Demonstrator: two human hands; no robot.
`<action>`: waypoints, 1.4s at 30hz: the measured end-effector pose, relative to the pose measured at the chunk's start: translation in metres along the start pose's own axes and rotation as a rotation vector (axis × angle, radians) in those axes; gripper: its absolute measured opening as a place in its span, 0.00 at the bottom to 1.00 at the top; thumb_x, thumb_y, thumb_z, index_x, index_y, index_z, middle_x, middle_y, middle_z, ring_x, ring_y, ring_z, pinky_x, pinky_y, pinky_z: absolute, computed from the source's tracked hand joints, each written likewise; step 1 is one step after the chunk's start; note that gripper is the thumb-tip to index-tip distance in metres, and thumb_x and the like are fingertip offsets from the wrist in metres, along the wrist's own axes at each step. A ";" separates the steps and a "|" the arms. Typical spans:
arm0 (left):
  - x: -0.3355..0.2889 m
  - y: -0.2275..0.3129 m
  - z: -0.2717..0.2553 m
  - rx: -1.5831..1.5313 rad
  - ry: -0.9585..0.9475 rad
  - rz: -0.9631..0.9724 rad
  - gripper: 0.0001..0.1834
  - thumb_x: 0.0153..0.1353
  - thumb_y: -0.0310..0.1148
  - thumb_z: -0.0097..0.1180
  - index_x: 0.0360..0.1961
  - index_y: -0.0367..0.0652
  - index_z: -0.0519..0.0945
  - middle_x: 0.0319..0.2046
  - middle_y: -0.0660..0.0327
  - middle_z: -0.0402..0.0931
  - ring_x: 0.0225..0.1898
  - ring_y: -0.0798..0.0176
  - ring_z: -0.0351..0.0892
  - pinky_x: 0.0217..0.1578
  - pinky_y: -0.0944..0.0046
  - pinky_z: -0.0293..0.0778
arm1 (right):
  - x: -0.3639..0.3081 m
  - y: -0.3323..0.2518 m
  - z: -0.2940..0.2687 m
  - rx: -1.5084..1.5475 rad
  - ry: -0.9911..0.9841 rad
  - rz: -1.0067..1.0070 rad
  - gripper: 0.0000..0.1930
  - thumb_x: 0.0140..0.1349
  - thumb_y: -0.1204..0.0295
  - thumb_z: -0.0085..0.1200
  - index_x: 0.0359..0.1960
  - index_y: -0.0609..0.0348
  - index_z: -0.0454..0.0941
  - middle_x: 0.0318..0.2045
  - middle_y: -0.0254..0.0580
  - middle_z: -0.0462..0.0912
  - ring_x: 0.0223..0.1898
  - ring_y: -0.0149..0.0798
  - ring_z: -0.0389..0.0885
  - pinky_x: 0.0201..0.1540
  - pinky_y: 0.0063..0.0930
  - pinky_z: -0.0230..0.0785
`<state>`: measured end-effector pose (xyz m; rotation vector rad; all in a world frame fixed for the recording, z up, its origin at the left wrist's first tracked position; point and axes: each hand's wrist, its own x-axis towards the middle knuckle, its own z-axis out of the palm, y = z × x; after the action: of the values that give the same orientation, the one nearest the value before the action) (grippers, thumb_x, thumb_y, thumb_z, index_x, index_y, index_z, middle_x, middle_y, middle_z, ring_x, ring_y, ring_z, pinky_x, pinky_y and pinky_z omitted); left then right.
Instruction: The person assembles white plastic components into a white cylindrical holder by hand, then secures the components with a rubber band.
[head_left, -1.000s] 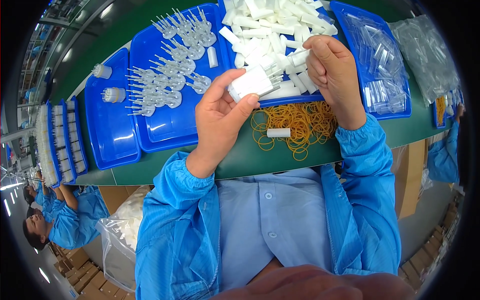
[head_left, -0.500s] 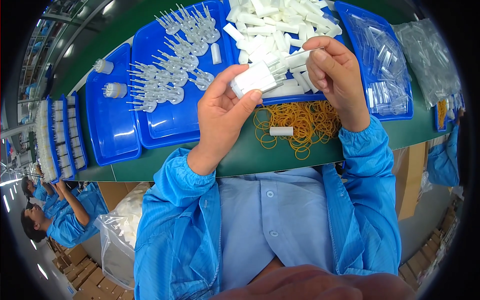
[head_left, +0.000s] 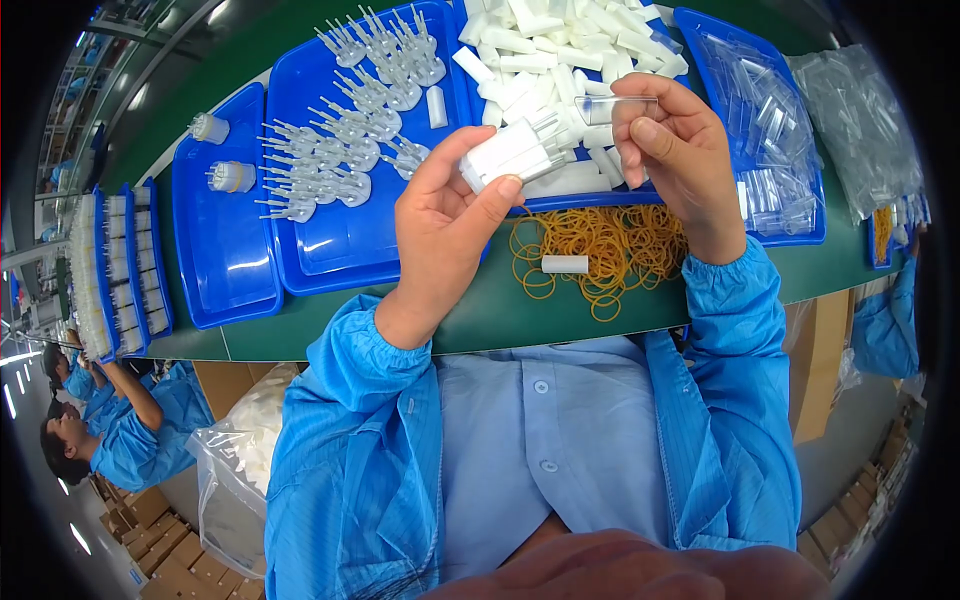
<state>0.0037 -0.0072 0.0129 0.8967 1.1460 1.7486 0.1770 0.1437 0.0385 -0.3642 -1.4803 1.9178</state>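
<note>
My left hand [head_left: 448, 215] is closed around a pronged base with white foam pieces [head_left: 508, 157] packed about its prongs. The prong tips point right and slightly up. In my right hand [head_left: 675, 150] a clear plastic piece [head_left: 610, 108], thin and flat or tubular, is pinched between thumb and fingers. It lies crosswise just right of the prong tips, apart from them. Beneath both hands spreads a heap of orange rubber bands [head_left: 610, 250], with one white foam piece [head_left: 565, 264] on top.
Blue trays hold pronged bases [head_left: 345, 150], white foam pieces [head_left: 530, 45] and clear plastic pieces [head_left: 770, 120]. Two banded assemblies [head_left: 232, 177] sit in the left tray [head_left: 215, 270]. A plastic bag [head_left: 850, 120] lies far right. Other people [head_left: 140, 425] work at left.
My right hand has turned and drawn slightly right, so the clear piece now shows plainly beside the prongs. The left hand has barely moved.
</note>
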 end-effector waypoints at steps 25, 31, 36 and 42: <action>0.001 -0.001 -0.001 -0.056 -0.015 -0.013 0.23 0.60 0.21 0.57 0.57 0.33 0.68 0.46 0.52 0.75 0.42 0.63 0.78 0.42 0.66 0.77 | 0.003 0.003 -0.014 -0.133 0.027 -0.026 0.16 0.61 0.75 0.55 0.50 0.66 0.75 0.30 0.34 0.76 0.26 0.24 0.74 0.29 0.17 0.69; 0.000 -0.001 -0.002 -0.048 -0.033 -0.027 0.23 0.60 0.21 0.56 0.57 0.32 0.68 0.49 0.50 0.74 0.45 0.60 0.78 0.43 0.64 0.78 | 0.003 -0.001 -0.012 -0.054 0.041 -0.063 0.12 0.63 0.72 0.53 0.46 0.64 0.75 0.32 0.37 0.78 0.28 0.25 0.75 0.28 0.19 0.70; 0.002 -0.001 0.001 -0.109 0.002 0.033 0.24 0.60 0.21 0.56 0.58 0.33 0.68 0.49 0.50 0.74 0.45 0.60 0.78 0.43 0.64 0.78 | 0.001 0.001 -0.002 -0.128 0.129 -0.075 0.11 0.66 0.69 0.50 0.45 0.62 0.76 0.26 0.34 0.77 0.25 0.24 0.73 0.26 0.17 0.66; -0.001 -0.007 0.001 0.013 -0.034 0.043 0.24 0.59 0.20 0.57 0.57 0.32 0.69 0.47 0.51 0.75 0.43 0.62 0.79 0.43 0.65 0.78 | -0.002 0.004 0.004 -0.127 0.101 0.001 0.12 0.68 0.69 0.50 0.46 0.62 0.79 0.21 0.29 0.70 0.20 0.21 0.67 0.22 0.15 0.58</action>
<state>0.0065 -0.0061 0.0068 0.9619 1.1247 1.7563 0.1749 0.1390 0.0356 -0.5126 -1.5388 1.7838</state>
